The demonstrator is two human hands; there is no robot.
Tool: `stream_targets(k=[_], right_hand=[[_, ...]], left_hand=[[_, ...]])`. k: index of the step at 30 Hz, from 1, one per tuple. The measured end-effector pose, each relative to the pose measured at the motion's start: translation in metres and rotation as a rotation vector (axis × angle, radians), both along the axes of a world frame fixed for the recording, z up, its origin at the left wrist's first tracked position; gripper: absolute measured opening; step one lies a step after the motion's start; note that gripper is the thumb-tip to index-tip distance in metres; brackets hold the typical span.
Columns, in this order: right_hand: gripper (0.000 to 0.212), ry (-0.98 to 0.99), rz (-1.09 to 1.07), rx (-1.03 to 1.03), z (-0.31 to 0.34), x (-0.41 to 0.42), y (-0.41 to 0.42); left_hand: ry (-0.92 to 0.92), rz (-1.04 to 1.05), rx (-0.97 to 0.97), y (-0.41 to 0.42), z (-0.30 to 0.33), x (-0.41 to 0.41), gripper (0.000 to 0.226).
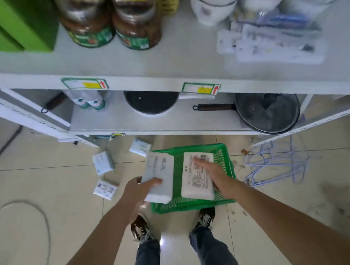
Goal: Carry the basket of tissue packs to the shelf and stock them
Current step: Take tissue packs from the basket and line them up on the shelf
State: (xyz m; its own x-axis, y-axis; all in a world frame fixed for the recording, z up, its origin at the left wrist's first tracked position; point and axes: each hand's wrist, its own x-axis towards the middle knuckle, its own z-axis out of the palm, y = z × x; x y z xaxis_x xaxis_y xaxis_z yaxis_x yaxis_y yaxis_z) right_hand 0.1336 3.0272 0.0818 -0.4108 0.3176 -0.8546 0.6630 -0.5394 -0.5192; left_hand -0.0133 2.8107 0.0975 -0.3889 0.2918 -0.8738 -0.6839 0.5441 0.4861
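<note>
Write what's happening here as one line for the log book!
stage: picking packs | left hand: grips tissue pack | right hand: on second pack | green basket: on floor | loose packs: on floor
</note>
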Motion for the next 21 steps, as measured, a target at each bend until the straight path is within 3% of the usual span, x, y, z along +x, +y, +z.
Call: stream_targets(k=[4,9,12,18,21], right_hand=[[0.069,0.09,0.079,0.035,0.065,-0.021,0.005],[0.072,0.181,0.139,0.079,0.14,-0.054,0.002],[0.086,0.21,0.161,0.116,0.177,-0.076,0.004],[0.103,0.295,0.151,0.219,0.278,-0.12,0.012],[0.098,0.335,0.157,0.245,0.324,-0.134,0.013]], left_hand=[[0.061,0.031,0.024,0.0,0.07,-0.019,0.038],[0.116,0.058,0.1,0.0,0.154,-0.034,0.049],[0.152,0.041,0.13,0.003,0.199,-0.048,0.054],[0.244,0.079,0.221,-0.003,0.292,-0.083,0.053],[0.259,0.111,0.289,-0.008,0.328,-0.097,0.05]])
